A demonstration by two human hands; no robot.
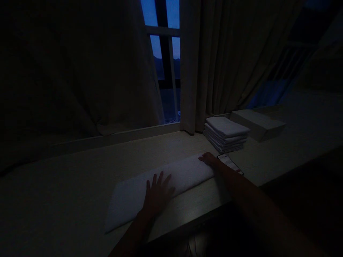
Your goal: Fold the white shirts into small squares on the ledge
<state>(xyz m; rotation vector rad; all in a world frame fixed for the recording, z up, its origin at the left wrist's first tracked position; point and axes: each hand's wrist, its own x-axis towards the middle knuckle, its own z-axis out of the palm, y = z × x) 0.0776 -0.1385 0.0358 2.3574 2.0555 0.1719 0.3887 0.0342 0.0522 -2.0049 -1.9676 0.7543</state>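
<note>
A white towel [184,173], folded into a long strip, lies flat across the pale ledge [80,171]. My left hand [158,194] rests on the strip a little left of its middle, palm down with fingers spread. At the strip's right end, my right hand [208,159] grips the far corner, thumb and fingers closed on the cloth. Just beyond that hand stands a stack of folded white towels [226,134]. A phone [230,164] with a lit screen lies beside my right wrist, partly covered by the forearm.
A pale box [258,123] sits behind and right of the stack. Long curtains [214,53] hang along the back around a narrow window [167,57] with bars. The ledge's front edge drops off into darkness. The room is very dim.
</note>
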